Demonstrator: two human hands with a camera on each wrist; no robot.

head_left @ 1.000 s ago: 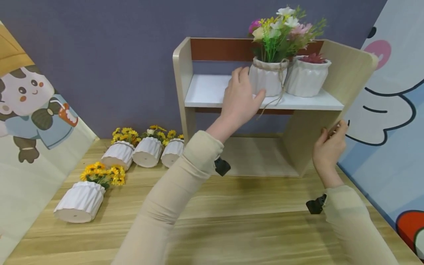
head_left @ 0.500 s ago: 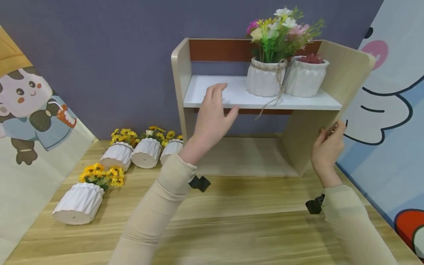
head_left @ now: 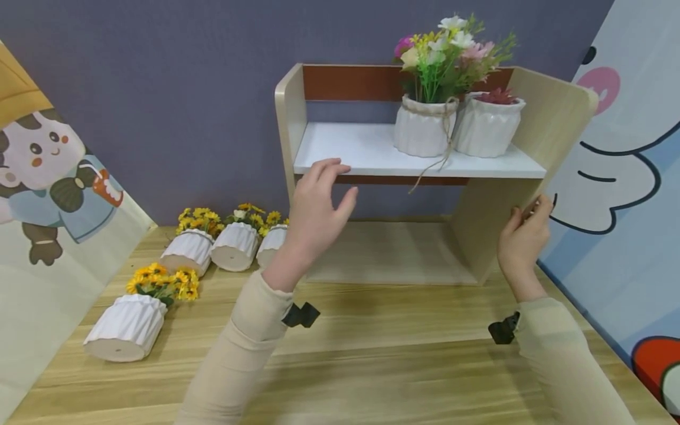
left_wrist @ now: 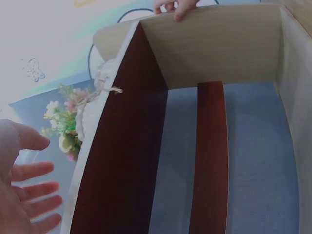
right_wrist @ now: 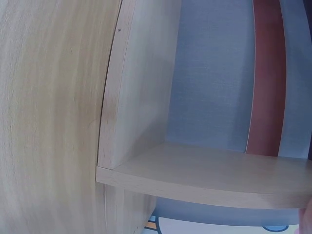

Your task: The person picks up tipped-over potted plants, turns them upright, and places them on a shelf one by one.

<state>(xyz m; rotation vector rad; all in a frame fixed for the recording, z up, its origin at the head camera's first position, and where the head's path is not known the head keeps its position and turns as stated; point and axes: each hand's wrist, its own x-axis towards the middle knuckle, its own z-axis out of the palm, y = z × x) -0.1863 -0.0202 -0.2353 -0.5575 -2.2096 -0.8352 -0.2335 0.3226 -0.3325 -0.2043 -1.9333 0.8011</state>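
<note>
My left hand [head_left: 316,212] hovers before the left front of a two-tier desk shelf [head_left: 350,147], its fingers relaxed and holding nothing. In the left wrist view the same hand [left_wrist: 27,190] has thumb and fingers spread beside the upper board. My right hand [head_left: 523,242] grips the front edge of the shelf's right side panel [head_left: 494,218]. On the white upper board, toward the right, stand a white pot of mixed flowers [head_left: 425,130] tied with twine and a white pot with a red succulent [head_left: 487,130]. Only a sliver of my right hand shows in the right wrist view.
Several white pots of yellow flowers lie on their sides on the wooden table [head_left: 372,354] at left: one in front [head_left: 127,327], others behind, including a pot [head_left: 236,245] by the shelf. My left forearm partly hides the rightmost. A grey wall [head_left: 159,88] stands behind.
My left hand has left the flower pot on the upper board and moved left and down, its fingers relaxed. My right hand keeps its grip on the side panel.
</note>
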